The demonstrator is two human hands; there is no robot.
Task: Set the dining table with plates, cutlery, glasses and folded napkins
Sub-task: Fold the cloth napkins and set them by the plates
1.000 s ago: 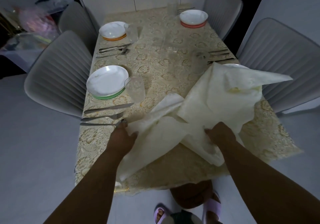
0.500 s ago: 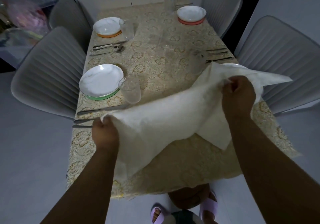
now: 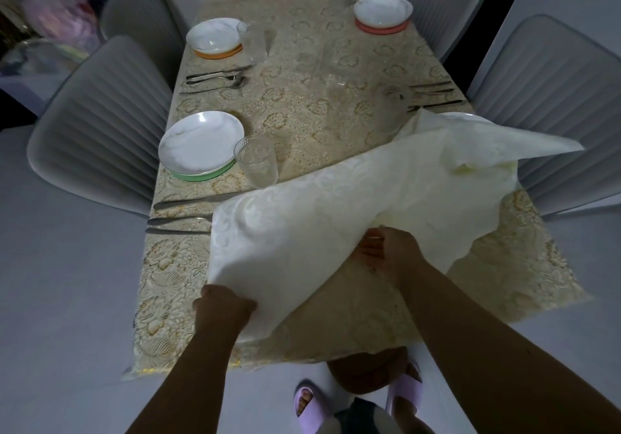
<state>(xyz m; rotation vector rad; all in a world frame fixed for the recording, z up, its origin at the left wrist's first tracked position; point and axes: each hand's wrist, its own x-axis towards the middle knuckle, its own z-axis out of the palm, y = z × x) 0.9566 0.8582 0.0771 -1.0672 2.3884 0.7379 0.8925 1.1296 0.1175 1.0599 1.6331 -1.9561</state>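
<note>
The worktop (image 3: 336,73), draped in a gold-patterned lace cloth, is seen lengthwise from its near end, with grey ribbed chairs (image 3: 100,137) drawn up on both sides. Across the near right half a large cream napkin (image 3: 336,205) is held up and spread, its far right corner (image 3: 568,146) jutting out over the worktop's right edge and its near edge sagging toward the cloth. The napkin's near left corner is gripped in the left hand (image 3: 223,309), which is closed into a fist around the fabric just above the worktop's near left part. The right hand (image 3: 386,252) is tucked under the napkin's near edge at the middle, fingers curled and pinching the fabric from below. On the left side a white plate on a green mat (image 3: 201,144) is set, with a clear glass (image 3: 257,161) just beside it on its right, touching the napkin's far edge or very close to it; which, cannot be told. Nearer, a knife (image 3: 188,201) and further cutlery are laid in a row, their right ends hidden under the napkin. Farther along the left, a white plate on an orange mat (image 3: 215,37) is seen with a glass (image 3: 252,43) beside it and cutlery (image 3: 215,77) laid nearer. At the far right a plate on a red mat (image 3: 383,13) is set, and another group of cutlery (image 3: 433,94) lies by the right edge. The rim of a fourth plate (image 3: 460,115) peeks out from behind the napkin.
</note>
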